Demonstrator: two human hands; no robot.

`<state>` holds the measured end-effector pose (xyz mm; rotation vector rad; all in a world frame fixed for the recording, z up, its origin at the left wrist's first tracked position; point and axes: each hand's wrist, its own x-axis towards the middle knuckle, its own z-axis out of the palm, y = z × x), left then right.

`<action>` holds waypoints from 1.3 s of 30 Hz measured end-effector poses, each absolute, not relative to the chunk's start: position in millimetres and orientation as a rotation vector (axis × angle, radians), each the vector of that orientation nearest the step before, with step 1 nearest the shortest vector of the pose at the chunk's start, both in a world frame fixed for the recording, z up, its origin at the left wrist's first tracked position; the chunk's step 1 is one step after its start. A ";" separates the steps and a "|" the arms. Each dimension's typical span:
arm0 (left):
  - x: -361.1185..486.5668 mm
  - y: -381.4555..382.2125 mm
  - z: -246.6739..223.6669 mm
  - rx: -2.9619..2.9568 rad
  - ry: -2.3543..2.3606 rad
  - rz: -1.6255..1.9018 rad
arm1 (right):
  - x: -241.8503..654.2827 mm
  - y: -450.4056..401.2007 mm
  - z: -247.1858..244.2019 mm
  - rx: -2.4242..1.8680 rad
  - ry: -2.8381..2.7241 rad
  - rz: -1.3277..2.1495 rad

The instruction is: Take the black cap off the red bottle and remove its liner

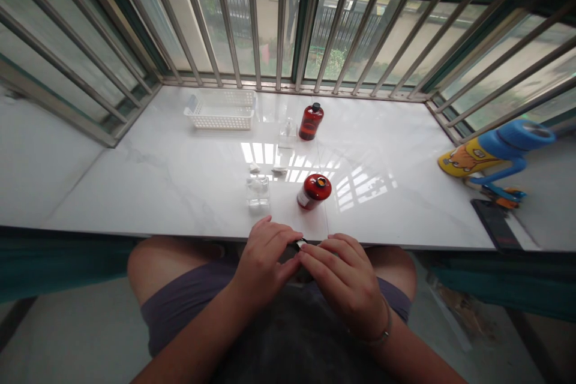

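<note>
Just beyond the front edge of the table, my left hand (267, 255) pinches a small black bottle cap (300, 244) with a white inside between thumb and forefinger. My right hand (344, 273) is closed too, its fingertips pressed against the same cap. An uncapped amber-red bottle (316, 190) stands upright in front of my hands, its neck open. Left of it is a small clear square container (258, 193). Two small whitish pieces (279, 170) lie behind that, too small to name.
Farther back stand another amber-red bottle (311, 122) with a black cap and a clear container (288, 128). A white perforated basket (222, 120) is by the window bars (282, 24). At right are a blue-and-yellow drink bottle (472, 156) and a dark phone (492, 225).
</note>
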<state>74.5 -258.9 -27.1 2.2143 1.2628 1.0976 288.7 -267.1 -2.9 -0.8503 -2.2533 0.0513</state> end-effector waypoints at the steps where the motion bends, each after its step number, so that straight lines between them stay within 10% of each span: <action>1: 74.4 -259.0 -27.4 2.213 1.266 1.098 | 288.5 -266.3 -3.1 -0.863 -2.263 0.062; 39: 75.9 -260.3 -28.1 2.089 1.261 1.182 | 295.9 -267.5 -8.5 -0.997 -2.018 0.380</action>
